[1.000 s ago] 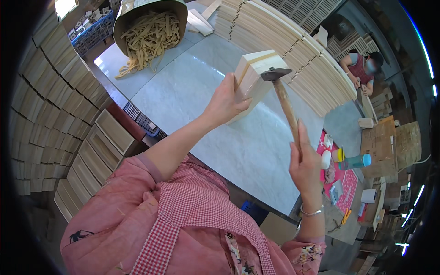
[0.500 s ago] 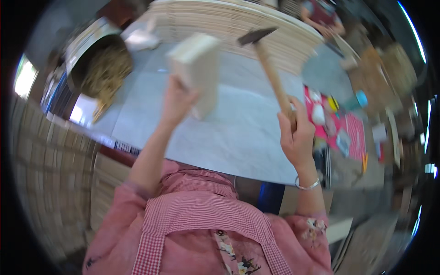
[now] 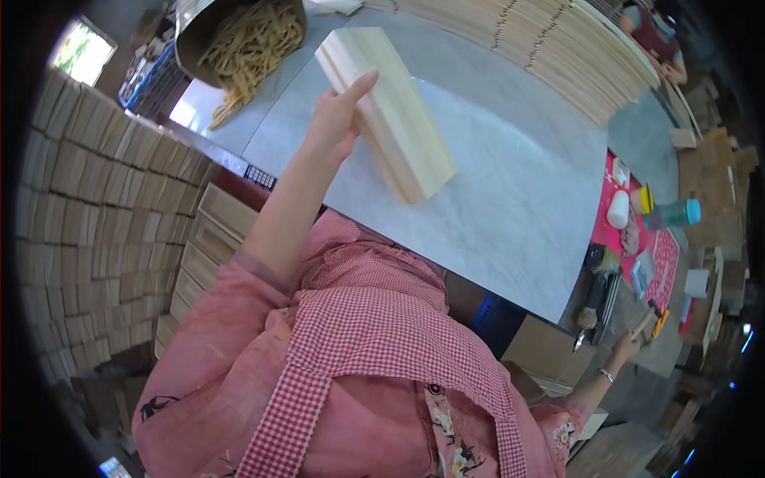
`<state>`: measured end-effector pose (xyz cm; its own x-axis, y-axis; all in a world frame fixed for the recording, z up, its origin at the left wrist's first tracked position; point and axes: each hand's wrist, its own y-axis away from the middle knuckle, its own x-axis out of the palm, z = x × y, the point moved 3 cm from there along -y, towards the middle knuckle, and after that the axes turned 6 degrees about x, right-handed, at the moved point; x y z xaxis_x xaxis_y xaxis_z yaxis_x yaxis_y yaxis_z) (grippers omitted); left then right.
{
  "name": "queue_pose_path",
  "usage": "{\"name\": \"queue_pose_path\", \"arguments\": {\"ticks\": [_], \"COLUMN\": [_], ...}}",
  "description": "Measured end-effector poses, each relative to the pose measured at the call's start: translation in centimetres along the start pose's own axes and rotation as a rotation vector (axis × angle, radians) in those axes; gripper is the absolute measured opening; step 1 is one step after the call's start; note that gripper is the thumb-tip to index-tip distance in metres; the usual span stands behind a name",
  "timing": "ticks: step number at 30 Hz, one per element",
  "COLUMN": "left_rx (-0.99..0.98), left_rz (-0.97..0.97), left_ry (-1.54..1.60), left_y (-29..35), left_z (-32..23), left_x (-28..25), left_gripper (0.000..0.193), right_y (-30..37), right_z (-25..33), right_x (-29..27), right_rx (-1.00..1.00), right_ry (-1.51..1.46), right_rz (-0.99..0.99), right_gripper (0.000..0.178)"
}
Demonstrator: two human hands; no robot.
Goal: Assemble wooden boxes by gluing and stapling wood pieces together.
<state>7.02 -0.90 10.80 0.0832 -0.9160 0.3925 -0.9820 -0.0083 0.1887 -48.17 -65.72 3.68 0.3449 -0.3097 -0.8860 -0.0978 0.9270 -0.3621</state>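
My left hand (image 3: 335, 123) grips a long pale wooden box (image 3: 398, 119) near its far end, the thumb lying over its top. The box is tilted over the white marbled tabletop (image 3: 510, 215); whether it touches the surface I cannot tell. Far off to the right, low beside the table, my right hand (image 3: 627, 347) is closed round the wooden handle of a hammer (image 3: 642, 325). The hammer's dark head is small there, close to an orange-handled tool (image 3: 660, 323).
At the far left a tipped metal bucket (image 3: 191, 48) spills tan strips (image 3: 255, 52). Stacked thin boards (image 3: 550, 40) line the table's far edge. Bottles (image 3: 618, 209) and a teal jar (image 3: 673, 213) stand on pink cloth at right. Wooden pieces (image 3: 88, 215) are piled left. Another person (image 3: 653, 40) sits far right.
My right hand has carried the hammer from above the table down to the far right. The box in my left hand has turned from upright to slanting. The view has swung round.
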Motion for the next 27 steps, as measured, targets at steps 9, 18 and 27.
{"name": "queue_pose_path", "arguments": {"ticks": [9, 18, 27], "left_rx": [0.188, 0.088, -0.311], "left_rz": [0.103, 0.394, 0.223], "left_ry": [-0.224, -0.536, -0.403], "left_y": [-0.4, -0.7, 3.4], "left_z": [-1.3, 1.8, 5.8], "left_x": [1.0, 7.0, -3.5], "left_gripper": [0.041, 0.033, 0.037], "right_y": [-2.3, 17.4, 32.5], "right_z": [9.1, 36.9, 50.0], "right_x": [0.7, 1.8, 1.5], "right_rx": [0.055, -0.574, -0.292], "right_ry": [0.308, -0.725, -0.899], "right_rz": [0.015, 0.479, 1.305], "right_gripper": [0.042, 0.030, 0.030]}}
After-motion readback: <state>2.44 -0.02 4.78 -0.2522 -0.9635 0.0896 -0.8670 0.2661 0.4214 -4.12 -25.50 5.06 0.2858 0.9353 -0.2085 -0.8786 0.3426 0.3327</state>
